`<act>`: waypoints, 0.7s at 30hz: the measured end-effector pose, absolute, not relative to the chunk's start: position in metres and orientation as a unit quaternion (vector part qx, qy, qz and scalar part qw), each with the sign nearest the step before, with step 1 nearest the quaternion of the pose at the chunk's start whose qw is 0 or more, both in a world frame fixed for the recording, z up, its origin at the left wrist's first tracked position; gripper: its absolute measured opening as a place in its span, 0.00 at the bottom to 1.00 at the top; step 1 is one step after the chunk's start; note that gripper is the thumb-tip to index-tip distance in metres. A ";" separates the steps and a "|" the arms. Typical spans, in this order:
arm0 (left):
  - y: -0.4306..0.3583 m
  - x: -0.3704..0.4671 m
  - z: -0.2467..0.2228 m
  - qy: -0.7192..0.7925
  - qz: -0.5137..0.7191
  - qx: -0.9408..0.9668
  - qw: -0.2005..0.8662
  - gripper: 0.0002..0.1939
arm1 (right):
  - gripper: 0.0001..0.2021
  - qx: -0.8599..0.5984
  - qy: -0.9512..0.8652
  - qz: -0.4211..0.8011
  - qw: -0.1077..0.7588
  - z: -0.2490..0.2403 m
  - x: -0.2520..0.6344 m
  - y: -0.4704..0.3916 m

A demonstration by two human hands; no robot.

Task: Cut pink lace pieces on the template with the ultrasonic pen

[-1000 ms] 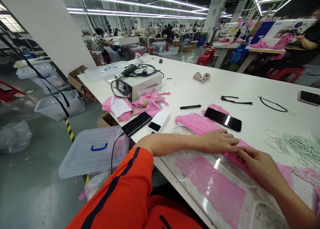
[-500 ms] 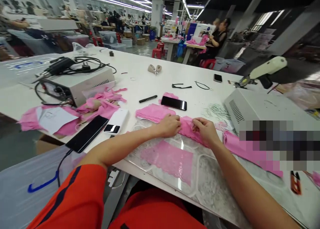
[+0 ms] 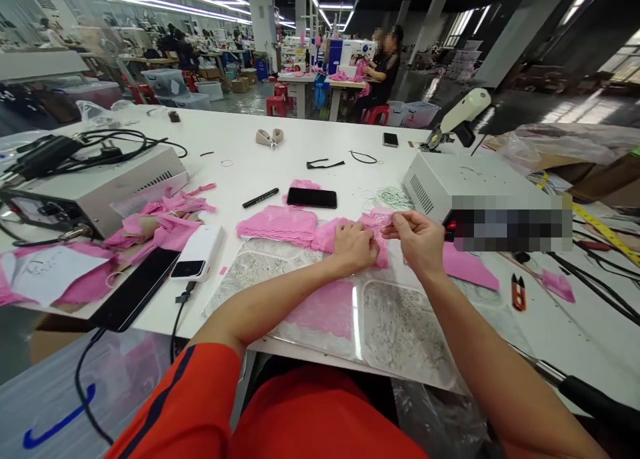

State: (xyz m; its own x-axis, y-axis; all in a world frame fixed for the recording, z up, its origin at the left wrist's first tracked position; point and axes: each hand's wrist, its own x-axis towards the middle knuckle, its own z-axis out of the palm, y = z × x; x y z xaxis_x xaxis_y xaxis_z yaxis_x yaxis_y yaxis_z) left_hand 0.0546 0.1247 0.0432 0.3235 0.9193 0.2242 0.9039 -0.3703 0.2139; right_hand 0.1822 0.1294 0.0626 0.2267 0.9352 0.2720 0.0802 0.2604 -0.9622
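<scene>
Now both hands are farther right of the black phone than a moment ago. The right hand has its thumb and finger squeezed together, and they seem to pinch the thin end of the pink cloth. The left hand rests on the cloth with bent fingers; I can't tell if they grip it. The cloth lies right by the pink stack, so the work seems to be at its right end.

No txt or nos. can be read; the white paper bears handwr. marks, the black pen small print, both unclear.
</scene>
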 end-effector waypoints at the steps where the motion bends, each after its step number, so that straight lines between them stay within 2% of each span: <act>1: 0.124 0.059 0.043 0.550 0.159 0.820 0.020 0.13 | 0.16 -0.502 -0.499 0.331 0.624 0.065 0.192 0.122; 4: 0.114 0.068 0.044 0.486 0.166 0.858 0.003 0.12 | 0.15 -0.551 -0.449 0.252 0.657 0.063 0.226 0.088; 6: 0.101 0.069 0.041 0.411 0.160 0.897 -0.007 0.10 | 0.15 -0.614 -0.424 0.206 0.633 0.052 0.249 0.057; 8: 0.084 0.066 0.036 0.327 0.146 0.934 -0.015 0.09 | 0.15 -0.696 -0.434 0.183 0.542 0.036 0.269 0.023; 11: 0.060 0.057 0.024 0.222 0.122 0.967 -0.021 0.10 | 0.15 -0.741 -0.446 0.189 0.464 0.015 0.290 -0.021; 16: 0.038 0.045 0.017 0.119 0.089 0.987 -0.059 0.09 | 0.12 -0.798 -0.518 0.142 0.274 0.010 0.309 -0.056; 18: 0.036 0.044 0.023 0.125 0.065 0.989 -0.038 0.08 | 0.12 -0.799 -0.533 0.126 0.250 0.014 0.309 -0.056; 21: 0.040 0.044 0.035 0.143 0.020 0.989 0.021 0.09 | 0.12 -0.763 -0.572 0.120 0.276 0.015 0.304 -0.048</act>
